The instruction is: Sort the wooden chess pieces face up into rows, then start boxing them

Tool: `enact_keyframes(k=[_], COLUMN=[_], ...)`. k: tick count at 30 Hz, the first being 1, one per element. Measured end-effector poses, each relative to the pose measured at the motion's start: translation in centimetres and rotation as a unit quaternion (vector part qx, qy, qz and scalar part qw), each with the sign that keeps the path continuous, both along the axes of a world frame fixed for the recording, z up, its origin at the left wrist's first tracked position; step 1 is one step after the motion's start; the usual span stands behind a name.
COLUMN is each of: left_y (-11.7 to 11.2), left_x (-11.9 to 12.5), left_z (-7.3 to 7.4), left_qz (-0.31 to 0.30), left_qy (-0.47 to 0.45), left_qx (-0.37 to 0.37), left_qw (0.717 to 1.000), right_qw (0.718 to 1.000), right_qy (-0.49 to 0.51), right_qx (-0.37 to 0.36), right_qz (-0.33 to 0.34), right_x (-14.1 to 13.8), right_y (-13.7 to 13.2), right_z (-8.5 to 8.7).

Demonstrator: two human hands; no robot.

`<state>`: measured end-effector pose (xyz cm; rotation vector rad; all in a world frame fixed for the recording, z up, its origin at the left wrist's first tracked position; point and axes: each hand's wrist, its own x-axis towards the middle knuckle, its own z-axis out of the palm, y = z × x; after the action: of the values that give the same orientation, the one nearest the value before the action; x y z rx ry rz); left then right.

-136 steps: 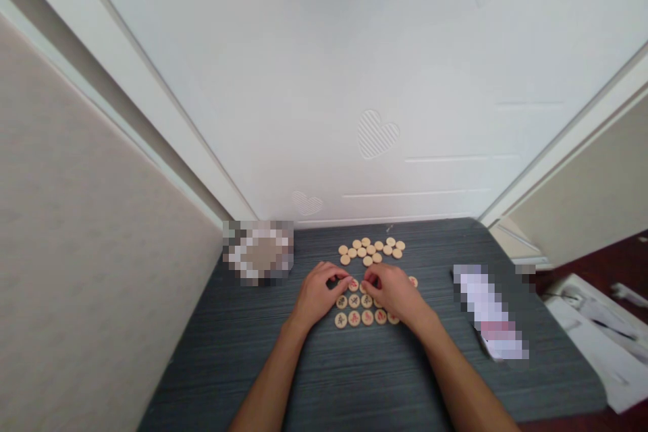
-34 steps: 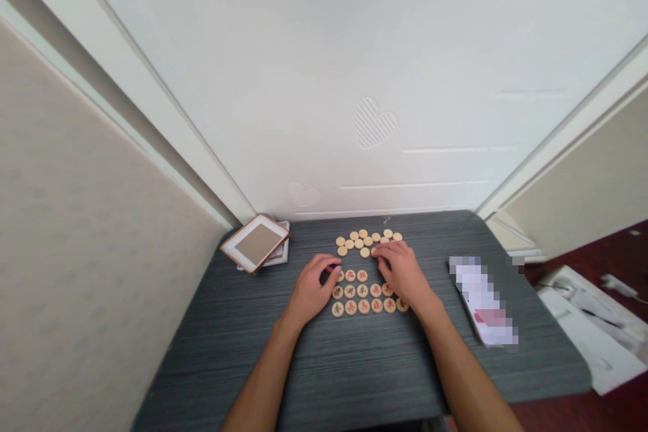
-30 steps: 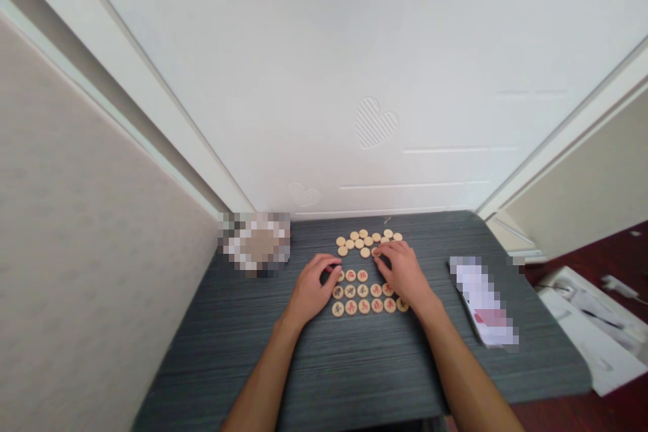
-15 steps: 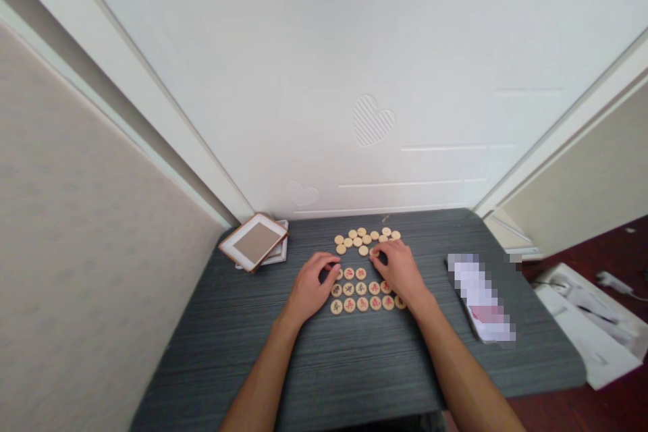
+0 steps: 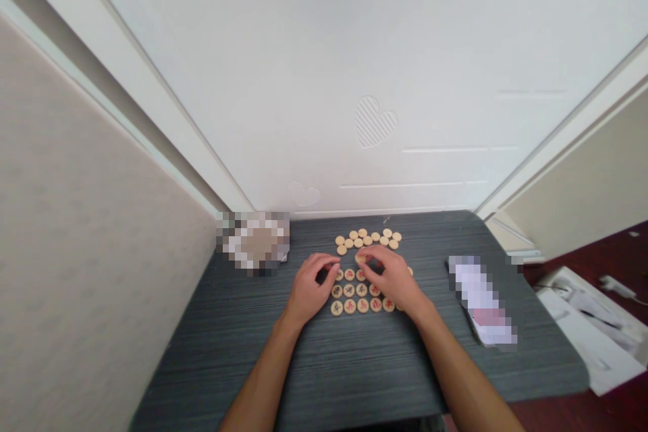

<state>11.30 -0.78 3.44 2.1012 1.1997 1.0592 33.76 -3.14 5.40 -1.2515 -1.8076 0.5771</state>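
Note:
Round wooden chess pieces lie on a dark grey table (image 5: 354, 364). Several face-up pieces (image 5: 350, 306) with red or black characters form rows near me. Behind them is a loose cluster of blank face-down pieces (image 5: 367, 239). My right hand (image 5: 392, 279) pinches one blank piece (image 5: 360, 259) between thumb and fingertips, just above the rows. My left hand (image 5: 311, 283) rests curled at the left end of the rows, fingertips by the leftmost pieces; what it holds, if anything, is hidden.
A blurred flat object (image 5: 253, 241) sits at the table's back left corner. Another blurred oblong object (image 5: 480, 300) lies at the right. A white door (image 5: 374, 81) stands right behind the table, and white papers (image 5: 592, 331) lie on the floor at the right.
My right hand has drawn back from the blank cluster toward the rows, carrying one blank piece leftward. My left hand has stayed at the rows' left end.

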Motion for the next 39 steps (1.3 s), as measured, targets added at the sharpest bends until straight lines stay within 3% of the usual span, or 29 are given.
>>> enact_keyframes(k=[9,26,33,36,39], left_y=[-0.6,-1.1,-2.6,-4.4,-6.9], left_x=[0.3,0.8,1.0,1.2,1.5], left_z=[0.2,0.7,2.9,3.7,3.5], left_qz=[-0.020,-0.019,-0.055,-0.066,-0.069], left_qy=[-0.008,-0.014,-0.004,-0.024,-0.048], left_qx=[0.003,-0.025,-0.078,-0.107,-0.137], left_qw=[1.000,0.999,0.995,0.992,0.987], right_qw=[0.996,0.995,0.999,0.999,0.998], right_qy=[0.036,0.009,0.018,0.031,0.054], right_qx=[0.006,0.021,0.020,0.022,0.027], right_qz=[0.077,0.094,0.044,0.019,-0.032], right_x=[-1.4,-2.1,-2.1,-2.1,-2.4], right_y=[-0.7,-1.4,-4.0,-6.3,-8.8], right_z=[0.7,1.3,1.5,0.9,-0.1])
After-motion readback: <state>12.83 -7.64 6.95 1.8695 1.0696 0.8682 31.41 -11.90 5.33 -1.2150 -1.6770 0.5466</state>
